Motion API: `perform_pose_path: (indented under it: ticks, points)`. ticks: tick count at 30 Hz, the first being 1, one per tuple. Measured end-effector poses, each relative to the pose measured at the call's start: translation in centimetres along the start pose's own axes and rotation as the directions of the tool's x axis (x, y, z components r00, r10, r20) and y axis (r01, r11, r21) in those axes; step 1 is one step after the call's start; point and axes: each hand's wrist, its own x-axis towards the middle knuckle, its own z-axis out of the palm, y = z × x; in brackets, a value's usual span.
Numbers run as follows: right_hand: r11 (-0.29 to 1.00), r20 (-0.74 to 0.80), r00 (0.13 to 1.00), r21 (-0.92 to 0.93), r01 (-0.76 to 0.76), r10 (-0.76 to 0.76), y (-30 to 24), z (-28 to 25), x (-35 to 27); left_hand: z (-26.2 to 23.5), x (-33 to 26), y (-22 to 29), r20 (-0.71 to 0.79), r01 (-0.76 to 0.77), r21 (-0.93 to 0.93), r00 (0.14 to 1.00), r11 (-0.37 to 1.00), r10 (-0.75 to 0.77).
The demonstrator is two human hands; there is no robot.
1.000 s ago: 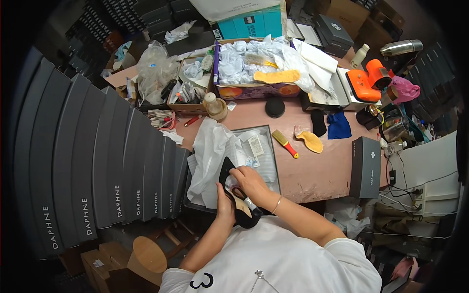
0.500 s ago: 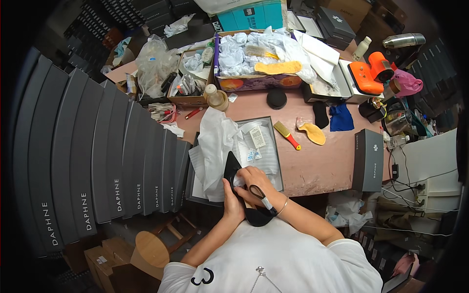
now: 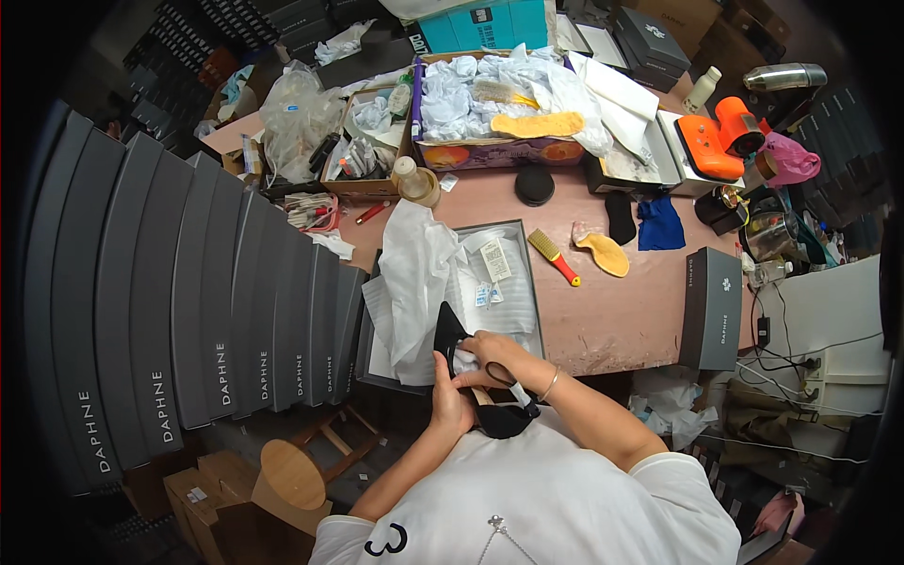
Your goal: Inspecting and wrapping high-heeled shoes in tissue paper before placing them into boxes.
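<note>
A black pointed-toe shoe (image 3: 450, 327) with an ankle strap is held close to my chest, its toe pointing away over the box's near edge. My left hand (image 3: 450, 403) is wrapped round the shoe's left side. From the right, my right hand (image 3: 497, 354) reaches into the shoe opening, its fingers bent round white paper (image 3: 464, 362) there; the fingertips are partly hidden. The strap loop stands up beside my right wrist. Beyond the shoe lies an open grey shoebox (image 3: 533, 282), with white tissue paper (image 3: 411, 282), a paper tag (image 3: 494, 262) and small packets (image 3: 487, 295) in it.
Grey shoeboxes (image 3: 188, 292) stand stacked at the left. On the table are a red-handled brush (image 3: 556, 257), a yellow insole (image 3: 603, 255), a blue cloth (image 3: 661, 224) and a bottle (image 3: 414, 182). Another grey shoebox (image 3: 708, 311) stands at the right edge. A wooden stool (image 3: 294, 474) is lower left.
The shoe and both hands have shifted slightly toward me. More of the white paper shows at the shoe opening, beside my right fingers.
</note>
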Motion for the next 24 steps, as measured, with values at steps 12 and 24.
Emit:
perform_pose_path:
  ticks: [12,24]
  points:
    - [0.818,-0.231,0.962,-0.575,-0.013,-0.147,8.2,-0.6,6.6,-7.7,7.8,5.2,0.335,-0.097,-0.178,0.930,0.979,0.153]
    - [0.749,0.049,0.927,-0.575,0.330,-0.371,0.8,0.8,5.7,-2.8,4.0,3.0,-0.001,-0.054,0.061,0.999,0.997,0.054]
